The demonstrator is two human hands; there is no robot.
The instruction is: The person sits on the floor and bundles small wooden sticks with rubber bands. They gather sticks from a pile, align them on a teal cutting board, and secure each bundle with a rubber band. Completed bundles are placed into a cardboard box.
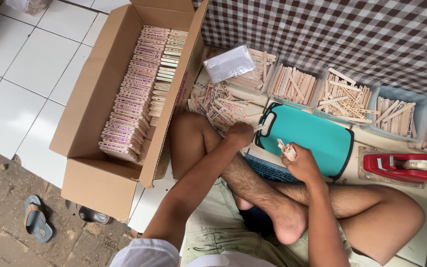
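Note:
I sit cross-legged on the floor. My left hand (241, 133) pinches a flat wooden stick at the near edge of a loose pile of wooden sticks (219, 106). A small bundle of sticks (286, 150) stands upright in the grip of my right hand (300, 163), just over the near edge of a teal cutting board (317, 138). Left of me is an open cardboard box (92, 111) packed with rows of stacked stick bundles (134, 94).
Several plastic tubs of plain sticks (292, 85) line a checkered cloth (352, 34) behind the board. A stack of clear plastic bags (227, 63) lies on one tub. A red tape dispenser (405, 166) sits at right. Sandals (37, 217) lie on brick paving.

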